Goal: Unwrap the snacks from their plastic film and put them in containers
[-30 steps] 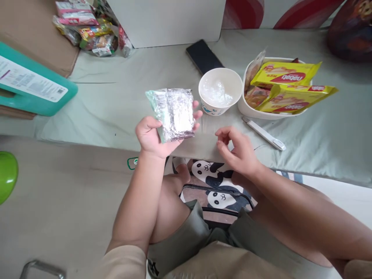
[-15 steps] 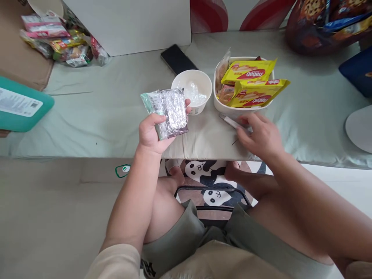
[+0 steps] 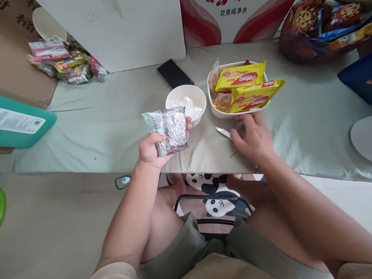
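My left hand (image 3: 154,147) is closed around a wrapped snack packet (image 3: 174,130), silvery and crinkled with a green end. It holds the packet up in front of a white bowl (image 3: 186,93) that has crumpled clear plastic inside. On the cloth lies a slim white utility knife (image 3: 223,132) with a metal tip. My right hand (image 3: 254,135) is over the knife's right end, thumb and index finger apart. Its fingertips are close to the near side of a white tub (image 3: 222,114), which holds yellow nabati packets (image 3: 241,76) and other small wrapped snacks. The knife's far end is hidden by the hand.
A black phone (image 3: 175,73) lies behind the bowl. Bagged snacks (image 3: 72,64) and a green container (image 3: 26,122) are at the left. A dark bowl of cookie packets (image 3: 299,48) stands back right. Large cartons (image 3: 124,31) line the rear edge.
The view has tilted, so everything on the bench appears lower. My right hand's fingers have moved closer to the tub, and more of the knife shows beside the thumb. My left hand keeps the packet.
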Available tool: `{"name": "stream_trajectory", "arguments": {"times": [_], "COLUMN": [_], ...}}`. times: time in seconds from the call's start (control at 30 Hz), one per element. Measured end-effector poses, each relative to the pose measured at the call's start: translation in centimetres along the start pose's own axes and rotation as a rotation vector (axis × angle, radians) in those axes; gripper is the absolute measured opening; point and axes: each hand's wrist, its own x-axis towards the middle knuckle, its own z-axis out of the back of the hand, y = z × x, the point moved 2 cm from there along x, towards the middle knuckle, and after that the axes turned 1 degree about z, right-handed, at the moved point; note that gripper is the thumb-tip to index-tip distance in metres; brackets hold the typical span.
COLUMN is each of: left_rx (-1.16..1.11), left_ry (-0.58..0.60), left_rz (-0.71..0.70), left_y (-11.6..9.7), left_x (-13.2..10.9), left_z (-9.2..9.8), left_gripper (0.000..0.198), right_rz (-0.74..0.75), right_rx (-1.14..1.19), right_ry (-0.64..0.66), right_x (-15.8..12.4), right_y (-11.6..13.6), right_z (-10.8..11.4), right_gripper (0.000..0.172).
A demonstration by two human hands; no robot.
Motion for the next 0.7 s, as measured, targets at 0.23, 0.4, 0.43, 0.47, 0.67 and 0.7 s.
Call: {"name": "stream_trajectory", "arguments": {"times": [0.23,0.4,0.43,0.47,0.67,0.7], "left_rx": [-0.015,-0.003,0.003,0.011,0.03,0.03], "left_ry": [0.07,0.144,0.158,0.176,0.244,0.215], "left_rz": [0.023,0.168,0.186,0.193,0.102,0.083], "left_y": [0.2,0.8,1.2,1.5,3.9,3.9], "left_x": [0.3,-0.5,-0.7,-0.8,-1.5,-1.6], "left_z": [0.3,-0.3,-0.5,-0.8,-2.3,-2.4], "left_gripper": [0.071,0.071,0.074,0.078,0.087,0.087], "right_rz": [0.066,0.006,0.011,0.019,0.016,-0.007], "right_rx": [-0.118,0.402,0.612,0.824,1.287,1.27], "right_ry": [0.231,0.216,0.258,0.327,0.616,0.649], "right_x": [-0.9,-1.8,-2.1,-2.4,-4.0,-4.1], "right_y": [0.2,1.6,2.4,3.2,6.5,6.6], "right_z": [0.9,1.8,1.9,2.1,1.9,1.8], "right_gripper": [0.02,0.025,0.029,0.033,0.049,0.052]}}
